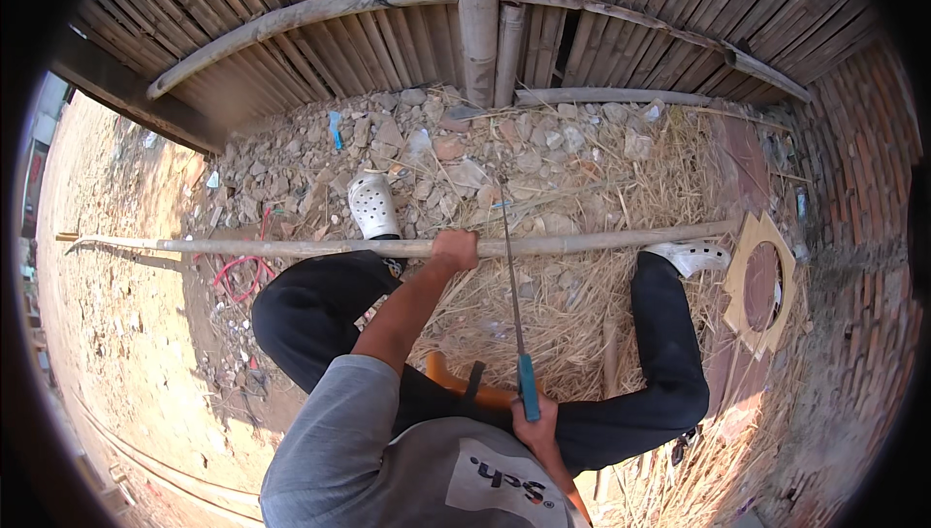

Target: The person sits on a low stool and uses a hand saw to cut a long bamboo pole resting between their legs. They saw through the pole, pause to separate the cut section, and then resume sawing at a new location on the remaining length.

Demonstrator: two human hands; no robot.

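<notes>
A long bamboo pole [601,242] lies crosswise in front of me, above the ground litter. My left hand [456,250] is closed around it near its middle. My right hand [536,421], low near my lap, grips a handsaw [516,320] by its teal handle end. Its thin blade points away from me and crosses the pole just right of my left hand; whether the teeth are in the bamboo I cannot tell. Beside the saw's handle, across my lap, is a curved orange piece [444,373] with a black strap, partly hidden.
A bamboo-slat wall [407,53] with a thick post stands ahead, and a brick wall [863,237] rises at the right. Rubble [388,130] and dry straw [572,305] cover the ground. A tan board with a round hole [745,286] leans near my right shoe. Red cord [247,276] lies left.
</notes>
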